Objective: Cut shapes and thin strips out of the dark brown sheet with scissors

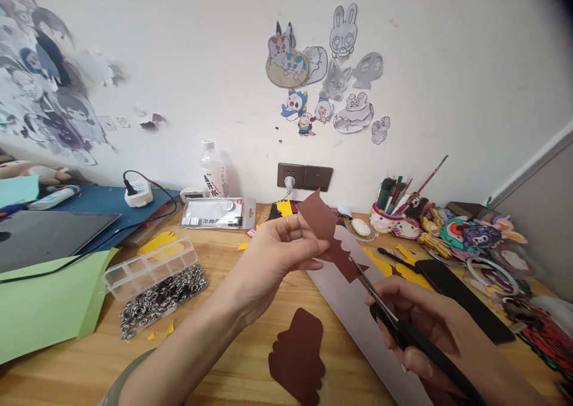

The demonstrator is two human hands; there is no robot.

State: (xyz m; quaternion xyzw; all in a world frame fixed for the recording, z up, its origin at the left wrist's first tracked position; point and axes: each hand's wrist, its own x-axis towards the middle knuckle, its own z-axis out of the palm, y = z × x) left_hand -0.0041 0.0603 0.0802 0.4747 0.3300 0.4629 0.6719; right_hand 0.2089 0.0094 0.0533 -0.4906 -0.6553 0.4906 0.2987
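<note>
My left hand (280, 251) is closed in a pinch on a strip of brown paper (329, 233) with a wavy cut edge, held up above the wooden desk (215, 346). My right hand (430, 328) grips black-handled scissors (380, 301), whose blades meet the lower end of the brown strip. A cut-out brown shape (298, 355) lies flat on the desk below my hands. A long pale grey sheet (358, 316) lies under the scissors.
A clear compartment box (150, 267) with metal snaps spilled beside it sits at the left, near green paper (45, 304) and a dark tablet (49, 233). Yellow scraps, a black phone (465, 298), a pen cup (389, 215) and colourful cut-outs crowd the right. A bottle (213, 170) stands by the wall.
</note>
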